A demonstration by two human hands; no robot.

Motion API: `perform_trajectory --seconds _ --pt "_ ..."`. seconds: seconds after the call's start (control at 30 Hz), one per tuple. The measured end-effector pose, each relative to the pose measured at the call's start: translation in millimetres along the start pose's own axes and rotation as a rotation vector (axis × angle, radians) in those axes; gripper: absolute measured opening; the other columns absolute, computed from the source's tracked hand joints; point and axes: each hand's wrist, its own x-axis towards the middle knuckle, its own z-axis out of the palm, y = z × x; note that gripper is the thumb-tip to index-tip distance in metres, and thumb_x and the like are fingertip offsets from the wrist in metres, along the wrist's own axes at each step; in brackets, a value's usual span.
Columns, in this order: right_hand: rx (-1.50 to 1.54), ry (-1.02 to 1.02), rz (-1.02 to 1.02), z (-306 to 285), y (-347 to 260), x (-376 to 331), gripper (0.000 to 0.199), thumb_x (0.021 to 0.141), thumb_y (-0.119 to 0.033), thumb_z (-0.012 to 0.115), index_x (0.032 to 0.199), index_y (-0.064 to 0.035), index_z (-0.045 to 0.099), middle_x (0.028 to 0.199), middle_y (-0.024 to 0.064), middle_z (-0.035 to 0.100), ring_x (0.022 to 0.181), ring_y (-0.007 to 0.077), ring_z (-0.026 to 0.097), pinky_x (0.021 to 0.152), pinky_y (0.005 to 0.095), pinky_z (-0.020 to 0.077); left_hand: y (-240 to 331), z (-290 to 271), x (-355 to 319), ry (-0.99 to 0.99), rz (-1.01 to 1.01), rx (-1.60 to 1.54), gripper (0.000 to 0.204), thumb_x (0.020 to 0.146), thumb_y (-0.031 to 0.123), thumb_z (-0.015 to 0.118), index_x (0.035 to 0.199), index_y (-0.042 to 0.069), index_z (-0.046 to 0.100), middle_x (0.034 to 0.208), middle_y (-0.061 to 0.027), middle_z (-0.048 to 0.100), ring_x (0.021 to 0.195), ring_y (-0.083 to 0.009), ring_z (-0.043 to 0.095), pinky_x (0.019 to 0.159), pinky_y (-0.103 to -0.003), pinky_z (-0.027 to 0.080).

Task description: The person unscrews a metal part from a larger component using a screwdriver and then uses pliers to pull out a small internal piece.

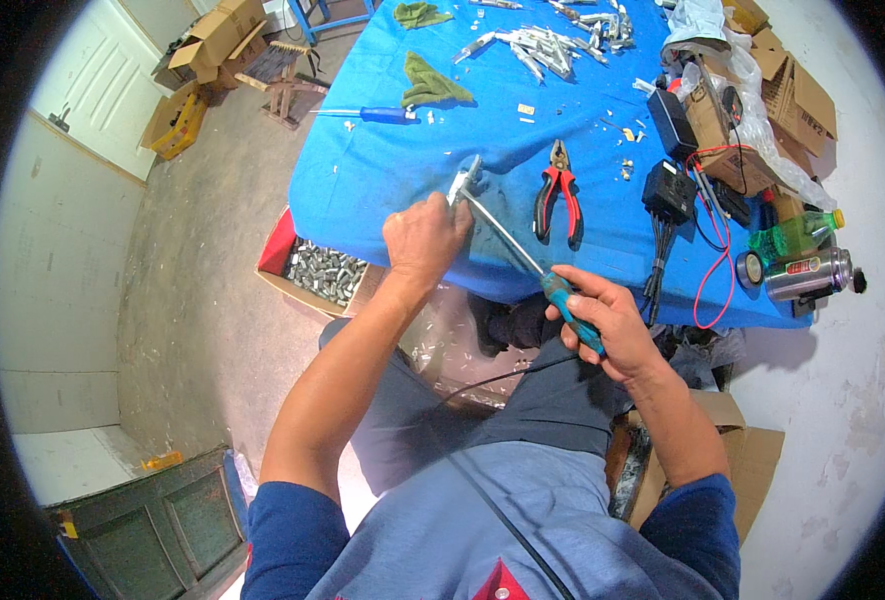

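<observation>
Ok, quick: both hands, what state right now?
Left hand: closed, holding a small silvery piece.
Right hand: closed around the handle of a screwdriver, its tip at the piece.

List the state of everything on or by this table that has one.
Left hand: closed on silvery-white piece
Right hand: gripping teal-handled screwdriver
Red-and-black pliers: lying, handles spread
Blue-handled screwdriver: lying flat
Green rag: crumpled
Green bottle: capped, on its side
Steel thermos: on its side
Carton: open, holding metal pieces
</observation>
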Motion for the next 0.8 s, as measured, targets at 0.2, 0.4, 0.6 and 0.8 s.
perform_trajectory --seconds 0.2,0.4,0.6,0.8 --pt "0.019 -0.007 0.012 -4 7 1 0.050 0.093 -0.011 0.056 0.140 0.0003 0.046 0.097 0.0123 0.065 0.060 0.0091 0.061 0.036 0.0176 0.0405 4 -2 1 -0.012 -0.029 0.020 0.036 0.086 0.038 0.062 0.070 0.006 0.061 0.066 -0.0168 0.066 0.059 -0.0361 0.065 0.056 -0.048 0.049" --pt "0.102 -0.071 0.017 -8 5 14 0.050 0.093 -0.011 0.056 0.141 0.0003 0.046 0.097 0.0124 0.065 0.061 0.0094 0.061 0.036 0.0179 0.0405 2 -1 0 -0.029 -0.007 0.028 0.036 0.086 0.038 0.063 0.070 0.006 0.061 0.066 -0.0165 0.066 0.058 -0.0353 0.065 0.055 -0.047 0.049" --pt "0.064 -0.006 -0.022 -2 3 9 0.050 0.093 -0.011 0.056 0.141 0.0009 0.045 0.097 0.0123 0.065 0.061 0.0098 0.061 0.036 0.0183 0.0412 3 -2 0 -0.024 -0.002 0.025 0.041 0.087 0.040 0.064 0.069 0.005 0.057 0.065 -0.0166 0.064 0.060 -0.0364 0.064 0.054 -0.047 0.047" --pt "0.020 -0.025 0.010 -7 6 1 0.050 0.093 -0.011 0.056 0.141 0.0022 0.045 0.097 0.0126 0.065 0.061 0.0099 0.061 0.036 0.0180 0.0415 3 -1 1 -0.051 -0.027 0.022 0.041 0.088 0.041 0.063 0.071 0.005 0.058 0.067 -0.0166 0.064 0.062 -0.0367 0.064 0.055 -0.048 0.048"
